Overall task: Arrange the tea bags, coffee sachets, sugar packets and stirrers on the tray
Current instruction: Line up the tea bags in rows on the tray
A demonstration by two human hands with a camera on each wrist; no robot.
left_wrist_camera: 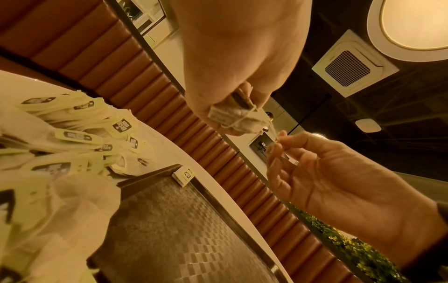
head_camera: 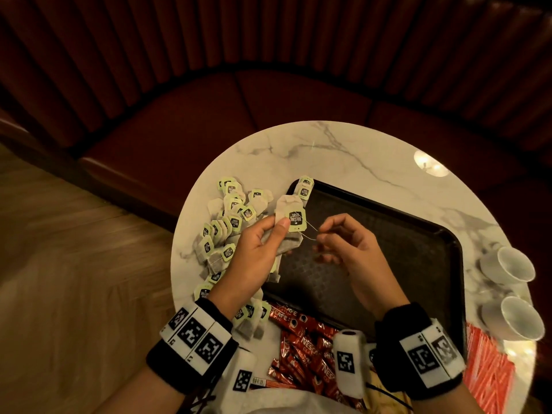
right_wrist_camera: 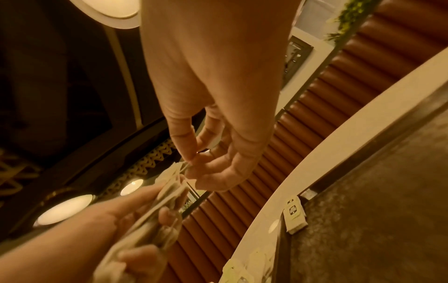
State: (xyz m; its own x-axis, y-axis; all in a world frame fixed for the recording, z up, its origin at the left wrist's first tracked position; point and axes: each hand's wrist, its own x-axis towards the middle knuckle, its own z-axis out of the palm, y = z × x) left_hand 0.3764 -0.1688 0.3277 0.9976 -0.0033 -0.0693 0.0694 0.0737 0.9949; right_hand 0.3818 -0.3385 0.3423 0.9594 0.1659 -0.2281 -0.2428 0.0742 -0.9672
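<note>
tea bags [head_camera: 287, 225] sit bunched in the left hand [head_camera: 257, 252], its fingers [head_camera: 282, 231] curled round them above the dark tray [head_camera: 388, 264]; right hand [head_camera: 346, 246] pinches a thin string [head_camera: 310, 231] running from the bunch; loose tea bags [head_camera: 230, 222] lie heaped on the worktop [head_camera: 298, 150] just left of the tray; coffee sachets [head_camera: 307, 348] lie nearer the person.

I see one black tray [head_camera: 424, 234] on one round table [head_camera: 298, 150]. Two tea bags [head_camera: 304, 186] lie in the tray's corner at eleven o'clock. Two paper cups [head_camera: 513, 264] sit at three o'clock. The tea bag pile [head_camera: 230, 222] at nine o'clock has too many to count. So does the coffee sachet heap [head_camera: 307, 348] at six.
</note>
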